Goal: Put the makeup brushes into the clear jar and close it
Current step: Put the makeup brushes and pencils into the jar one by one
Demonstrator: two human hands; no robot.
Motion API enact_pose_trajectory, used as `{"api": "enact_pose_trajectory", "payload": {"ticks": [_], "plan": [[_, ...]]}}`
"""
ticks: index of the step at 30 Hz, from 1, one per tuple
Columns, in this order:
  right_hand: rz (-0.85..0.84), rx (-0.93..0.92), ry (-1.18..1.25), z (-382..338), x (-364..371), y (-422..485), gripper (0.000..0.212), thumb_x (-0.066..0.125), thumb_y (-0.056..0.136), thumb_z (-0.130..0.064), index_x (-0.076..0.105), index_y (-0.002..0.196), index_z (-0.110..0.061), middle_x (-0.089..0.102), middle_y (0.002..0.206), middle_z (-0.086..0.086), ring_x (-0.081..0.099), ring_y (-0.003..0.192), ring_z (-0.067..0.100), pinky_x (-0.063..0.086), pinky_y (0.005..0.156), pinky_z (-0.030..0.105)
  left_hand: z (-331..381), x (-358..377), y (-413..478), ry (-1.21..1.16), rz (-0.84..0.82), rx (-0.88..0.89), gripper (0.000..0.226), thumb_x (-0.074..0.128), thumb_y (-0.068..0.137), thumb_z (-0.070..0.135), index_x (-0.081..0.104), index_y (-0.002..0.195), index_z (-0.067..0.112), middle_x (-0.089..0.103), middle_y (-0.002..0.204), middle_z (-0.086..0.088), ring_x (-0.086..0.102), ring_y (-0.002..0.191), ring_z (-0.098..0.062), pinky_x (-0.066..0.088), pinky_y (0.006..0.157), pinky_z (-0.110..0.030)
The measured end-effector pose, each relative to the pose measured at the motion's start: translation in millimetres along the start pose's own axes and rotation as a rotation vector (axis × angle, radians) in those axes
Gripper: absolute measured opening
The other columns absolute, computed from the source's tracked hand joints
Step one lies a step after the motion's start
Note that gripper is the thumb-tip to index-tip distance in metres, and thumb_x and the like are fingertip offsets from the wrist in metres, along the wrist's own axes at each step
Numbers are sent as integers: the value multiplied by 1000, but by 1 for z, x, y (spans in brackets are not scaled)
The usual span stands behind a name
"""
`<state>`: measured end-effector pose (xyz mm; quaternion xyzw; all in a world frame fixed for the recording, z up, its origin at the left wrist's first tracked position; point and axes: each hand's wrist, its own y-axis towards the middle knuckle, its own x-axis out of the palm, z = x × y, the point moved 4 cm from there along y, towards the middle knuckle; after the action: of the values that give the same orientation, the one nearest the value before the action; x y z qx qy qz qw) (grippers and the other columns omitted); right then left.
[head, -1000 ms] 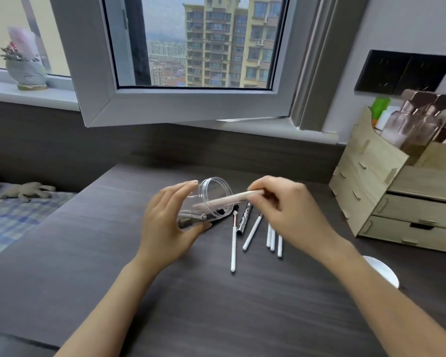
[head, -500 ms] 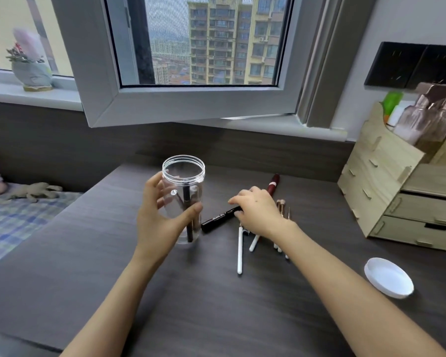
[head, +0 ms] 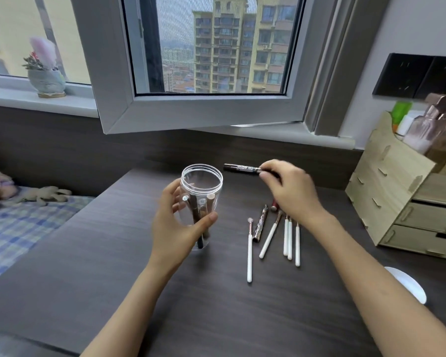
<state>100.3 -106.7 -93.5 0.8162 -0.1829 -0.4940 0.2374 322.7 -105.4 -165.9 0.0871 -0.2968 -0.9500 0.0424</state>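
Observation:
My left hand point(head: 177, 228) grips the clear jar point(head: 202, 191), which stands upright on the dark desk with its mouth open and a few brushes inside. My right hand point(head: 291, 191) holds a black pen-shaped makeup stick point(head: 240, 168) level in the air, just right of the jar's rim. Several white-handled brushes point(head: 286, 238) and a glittery tube point(head: 260, 222) lie on the desk under my right wrist. The jar's white lid point(head: 411, 287) lies flat at the right, partly hidden behind my forearm.
A wooden drawer organiser point(head: 407, 202) with bottles on top stands at the right edge. An open window sash point(head: 191, 109) juts over the desk's back. A bed with a checked sheet point(head: 18, 228) borders the desk on the left.
My right hand has lifted the black stick off the desk and brought it up beside the jar's mouth. The jar, tilted a second ago, stays upright in my left hand.

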Motion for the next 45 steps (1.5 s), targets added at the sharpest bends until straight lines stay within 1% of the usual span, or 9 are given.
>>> {"api": "enact_pose_trajectory", "payload": {"ticks": [4,13,17,22,25,30,34,40,45], "plan": [[42,-115,141,-26,-53,-17,17,60,88,-19,71,100,-23,65,85,-1,53,70,9,37,66,8,4,4,-4,58,-33,56,77,82,56,36,38,116,57,53,110,44,53,107,11,38,90,-4],[-321,-436,-72,-82,-17,-20,28,50,86,6,69,104,-6,62,96,10,51,89,21,46,80,34,16,16,-12,35,-188,88,76,76,57,47,45,125,32,62,112,23,58,105,4,43,88,-10],[-398,-334,92,-86,-18,-15,13,59,86,-7,64,96,-13,54,79,-11,47,72,3,39,70,21,13,16,-11,1,-191,45,75,78,56,46,45,123,35,61,114,28,59,108,1,42,88,-9],[-196,-12,442,-34,-22,9,12,60,86,-9,71,87,-14,72,84,4,62,73,7,47,66,16,6,18,-10,-35,-167,-26,77,78,52,47,45,122,39,63,115,15,59,109,-3,41,88,-9],[-31,310,198,41,10,28,15,54,83,-11,68,83,-17,73,86,10,68,82,23,53,77,33,3,19,-8,-35,-156,-47,77,78,51,48,44,120,44,64,115,13,60,106,-4,41,88,-9],[-102,649,-87,109,54,33,33,60,85,-31,62,109,-7,65,119,17,59,112,36,47,88,35,-3,19,-5,-26,-154,-63,82,77,51,49,44,125,37,64,118,6,62,106,-11,43,88,-10],[-173,728,-159,119,74,39,51,71,78,-35,53,115,-5,63,120,16,58,115,36,49,85,36,-5,18,-4,-31,-150,-68,81,77,51,49,43,124,40,64,118,10,62,105,-9,42,86,-7],[-181,743,-159,119,89,40,22,62,73,-14,68,93,-5,72,102,15,67,100,33,51,76,28,-3,19,-4,-39,-153,-61,78,78,52,48,43,121,44,64,116,14,62,104,-6,41,85,-6],[138,651,539,74,46,44,12,63,75,-14,54,82,-15,66,86,14,64,58,26,53,50,29,0,17,-5,-28,-151,-41,74,78,53,48,41,118,52,63,115,19,60,105,-1,42,86,-7]]}}
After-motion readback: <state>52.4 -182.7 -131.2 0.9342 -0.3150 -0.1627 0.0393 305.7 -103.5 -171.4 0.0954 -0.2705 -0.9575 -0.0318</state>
